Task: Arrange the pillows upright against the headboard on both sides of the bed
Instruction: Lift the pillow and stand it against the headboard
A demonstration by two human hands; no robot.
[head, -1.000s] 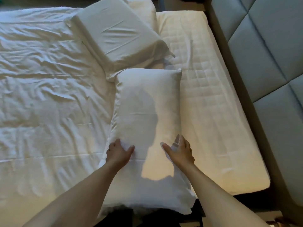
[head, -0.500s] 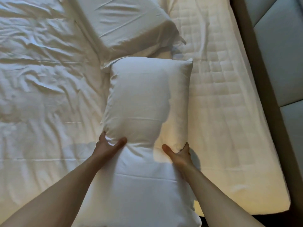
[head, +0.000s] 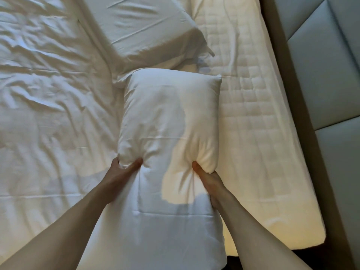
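- A bed (head: 48,117) fills the view, its wrinkled white sheet on the left and a bare quilted mattress pad (head: 259,106) on the right, warm light falling across the near corner.
- The left hand (head: 124,169) is clamped on the near pillow (head: 167,117), thumb on top and fingers tucked under its left edge, bare forearm reaching in from the lower left.
- The right hand (head: 204,176) is likewise clenched into the pillow's right edge, bunching the fabric into deep folds, forearm coming from the lower right.
- The pillow lies lengthwise between the two hands, its far end plump, its near end hanging over the bed's edge toward the person.
- A second pillow (head: 148,30) lies at an angle just beyond, touching the first pillow's far end.
- The padded grey headboard (head: 321,75) runs along the right, well apart from both pillows.
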